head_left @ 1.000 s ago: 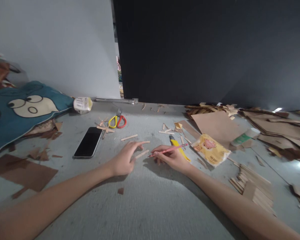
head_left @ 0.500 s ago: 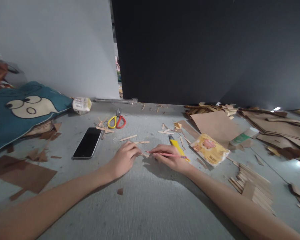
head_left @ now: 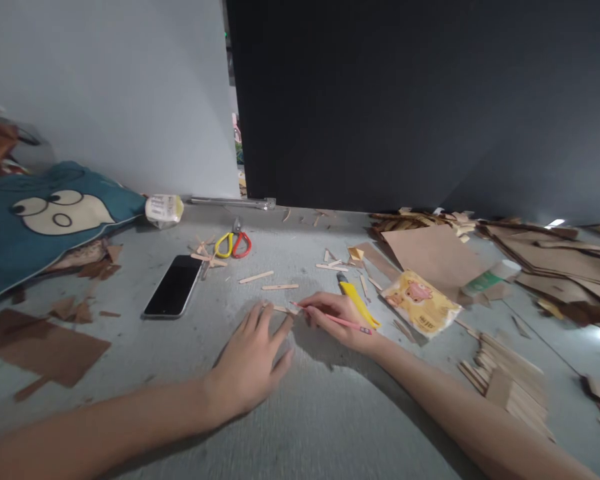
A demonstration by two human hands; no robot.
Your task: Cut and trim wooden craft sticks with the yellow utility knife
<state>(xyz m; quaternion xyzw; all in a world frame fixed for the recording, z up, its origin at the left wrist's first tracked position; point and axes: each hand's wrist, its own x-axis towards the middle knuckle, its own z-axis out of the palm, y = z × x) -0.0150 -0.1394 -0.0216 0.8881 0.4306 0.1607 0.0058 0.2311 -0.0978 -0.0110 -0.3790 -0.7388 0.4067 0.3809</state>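
Note:
My left hand (head_left: 253, 360) lies flat on the grey floor with fingers spread, its fingertips touching a small wooden stick (head_left: 283, 309). My right hand (head_left: 337, 320) grips a pink pencil (head_left: 330, 317) whose tip points left at that stick. A yellow utility knife (head_left: 357, 301) lies just behind my right hand. Two more wooden sticks (head_left: 280, 287) lie a little farther away.
A black phone (head_left: 174, 285) lies to the left, with yellow-and-red scissors (head_left: 233, 243) beyond it. A yellow tissue pack (head_left: 420, 303), a glue tube (head_left: 490, 277), cardboard sheets (head_left: 433, 250) and a stack of sticks (head_left: 510, 380) are at right. A blue cushion (head_left: 45, 217) sits far left.
My left hand slid back toward me and flattened out on the floor with its fingers spread. The pencil in my right hand tilted down, its tip now low by the stick.

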